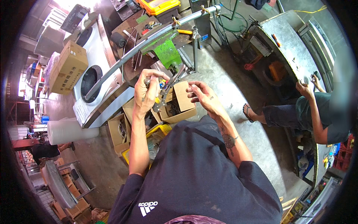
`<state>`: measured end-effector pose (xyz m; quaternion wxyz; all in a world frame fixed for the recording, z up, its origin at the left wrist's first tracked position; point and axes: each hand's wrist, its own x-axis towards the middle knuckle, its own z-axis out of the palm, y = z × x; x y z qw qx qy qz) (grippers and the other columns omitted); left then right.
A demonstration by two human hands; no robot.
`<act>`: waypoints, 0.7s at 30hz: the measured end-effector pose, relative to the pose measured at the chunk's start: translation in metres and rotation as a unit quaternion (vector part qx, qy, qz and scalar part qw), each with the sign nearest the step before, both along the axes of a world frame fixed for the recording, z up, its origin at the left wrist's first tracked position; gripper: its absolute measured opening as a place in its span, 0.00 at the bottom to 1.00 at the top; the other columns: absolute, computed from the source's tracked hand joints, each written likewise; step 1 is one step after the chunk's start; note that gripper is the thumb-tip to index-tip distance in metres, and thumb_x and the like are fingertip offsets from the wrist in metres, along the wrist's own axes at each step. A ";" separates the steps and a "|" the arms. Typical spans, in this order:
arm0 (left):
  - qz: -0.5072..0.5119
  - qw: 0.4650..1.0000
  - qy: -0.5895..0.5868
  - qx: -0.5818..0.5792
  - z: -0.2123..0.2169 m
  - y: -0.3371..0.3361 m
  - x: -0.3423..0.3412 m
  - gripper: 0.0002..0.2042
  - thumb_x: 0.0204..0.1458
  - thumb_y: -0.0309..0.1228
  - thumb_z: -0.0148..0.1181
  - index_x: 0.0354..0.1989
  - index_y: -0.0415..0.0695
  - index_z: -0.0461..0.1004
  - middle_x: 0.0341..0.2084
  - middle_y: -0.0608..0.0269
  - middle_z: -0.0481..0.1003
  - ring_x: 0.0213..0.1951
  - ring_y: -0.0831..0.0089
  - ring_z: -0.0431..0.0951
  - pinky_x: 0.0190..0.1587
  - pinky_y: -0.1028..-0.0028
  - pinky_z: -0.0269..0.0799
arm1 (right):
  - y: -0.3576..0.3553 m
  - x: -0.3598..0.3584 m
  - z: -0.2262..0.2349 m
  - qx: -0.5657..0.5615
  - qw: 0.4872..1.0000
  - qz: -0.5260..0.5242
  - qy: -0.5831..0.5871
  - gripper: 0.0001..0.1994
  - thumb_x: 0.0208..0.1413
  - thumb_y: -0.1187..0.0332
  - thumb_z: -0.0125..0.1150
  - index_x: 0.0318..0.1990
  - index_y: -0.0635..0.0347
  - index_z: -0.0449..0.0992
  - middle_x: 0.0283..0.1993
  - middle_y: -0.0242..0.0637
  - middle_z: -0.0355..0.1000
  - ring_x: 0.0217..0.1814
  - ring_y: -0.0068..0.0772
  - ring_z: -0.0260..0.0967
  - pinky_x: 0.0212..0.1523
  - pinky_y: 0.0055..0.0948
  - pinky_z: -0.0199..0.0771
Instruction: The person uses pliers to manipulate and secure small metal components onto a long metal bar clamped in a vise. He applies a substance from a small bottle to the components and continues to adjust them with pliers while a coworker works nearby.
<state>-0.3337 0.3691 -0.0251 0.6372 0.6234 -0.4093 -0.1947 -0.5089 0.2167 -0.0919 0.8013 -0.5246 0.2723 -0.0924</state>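
My left hand (146,93) is closed, with its fingers bent around a dark metal piece (163,94) that looks like a jointed hand tool; its exact kind is hard to make out. A small round metal end shows at the knuckles. To the right, my right hand (205,98) is raised with its fingers loosely curled and apart, and nothing shows in it. Just beyond both hands is a green bench vise (166,50). A long grey metal pipe (140,46) with brass valves (176,21) crosses over the bench beside it.
An open cardboard box (182,99) with dark parts stands below my hands, near a yellow crate (162,129). At left is a steel stove top (106,61) bearing a carton (69,68). Another person (315,108) works at a metal table (289,37) on the right.
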 end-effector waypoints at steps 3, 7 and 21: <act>-0.035 0.999 0.022 -0.025 0.005 -0.006 0.001 0.07 0.70 0.22 0.43 0.47 0.41 0.70 0.39 0.49 0.81 0.19 0.88 0.61 0.25 0.83 0.63 | -0.006 -0.004 0.003 0.008 0.999 -0.009 -0.035 0.21 0.72 0.65 0.51 0.67 0.67 0.66 0.56 0.37 0.73 0.54 0.26 0.71 0.54 0.29 0.75; -0.071 0.995 0.056 -0.044 0.013 -0.011 0.000 0.06 0.71 0.23 0.44 0.47 0.41 0.69 0.38 0.48 0.80 0.18 0.88 0.62 0.25 0.82 0.63 | -0.013 -0.010 0.010 0.004 0.996 -0.019 -0.084 0.25 0.67 0.70 0.51 0.71 0.65 0.63 0.62 0.39 0.71 0.59 0.29 0.69 0.59 0.31 0.72; -0.034 0.993 0.072 -0.082 0.003 -0.060 -0.021 0.06 0.72 0.26 0.46 0.47 0.41 0.70 0.38 0.52 0.81 0.20 0.88 0.63 0.24 0.84 0.62 | -0.008 0.006 0.023 -0.073 0.986 -0.097 -0.113 0.16 0.76 0.55 0.50 0.59 0.56 0.64 0.58 0.39 0.75 0.63 0.29 0.69 0.58 0.36 0.72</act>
